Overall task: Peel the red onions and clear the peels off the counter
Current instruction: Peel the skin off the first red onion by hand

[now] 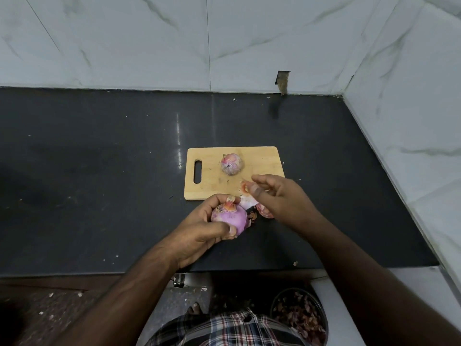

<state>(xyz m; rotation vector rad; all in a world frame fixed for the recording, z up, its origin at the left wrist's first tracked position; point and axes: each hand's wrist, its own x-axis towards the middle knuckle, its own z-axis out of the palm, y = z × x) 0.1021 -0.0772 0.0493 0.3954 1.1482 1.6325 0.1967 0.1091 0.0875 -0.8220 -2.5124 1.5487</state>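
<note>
A black worktop (99, 171) is seen under white wall tiles. The onion (229, 219), at lower middle, is gripped by the left hand (199, 231). A peel (245, 188) is pinched by the right hand (277, 196). The peel could tear, and bits could be dropped onto the worktop.

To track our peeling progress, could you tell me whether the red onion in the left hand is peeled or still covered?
Mostly peeled: the red onion shows smooth purple flesh, with papery skin remaining near its top.

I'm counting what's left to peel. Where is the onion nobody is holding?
In the head view, the unheld onion sits on the wooden cutting board, near its middle, right of the handle slot, beyond both hands.
</note>
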